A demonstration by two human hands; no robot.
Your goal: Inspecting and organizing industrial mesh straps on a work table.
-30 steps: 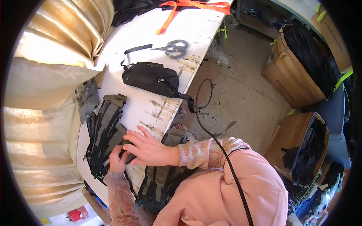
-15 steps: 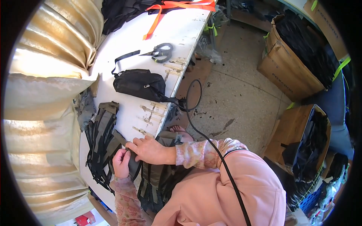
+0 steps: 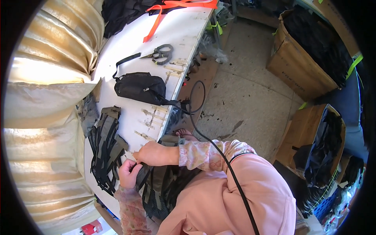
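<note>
My left hand (image 3: pixel 129 173) pinches the edge of a grey-brown fabric piece (image 3: pixel 141 177) between thumb and fingers. Close beside it, at the table's near edge, my right hand (image 3: pixel 152 153) is curled over the same edge, its fingertips partly hidden. More of this fabric, with black mesh and straps (image 3: pixel 156 192), hangs over my lap. Just left of my hands lies a pile of similar grey-brown and black strap pieces (image 3: pixel 105 147). Farther up the white table (image 3: pixel 129 117) rest a black waist bag (image 3: pixel 140 88) with a strap and a pair of scissors (image 3: pixel 161 55).
Orange ribbon (image 3: pixel 154 27) and black fabric (image 3: pixel 125 15) lie at the table's far end. A black cable (image 3: pixel 213 143) crosses over my right arm. Cardboard boxes (image 3: pixel 299 68) of black material stand on the right. A gold curtain (image 3: pixel 51 105) hangs along the left.
My right hand has turned, its fingers curling down toward the left hand at the fabric's edge. The left hand has shifted slightly right. The whole view has moved a little.
</note>
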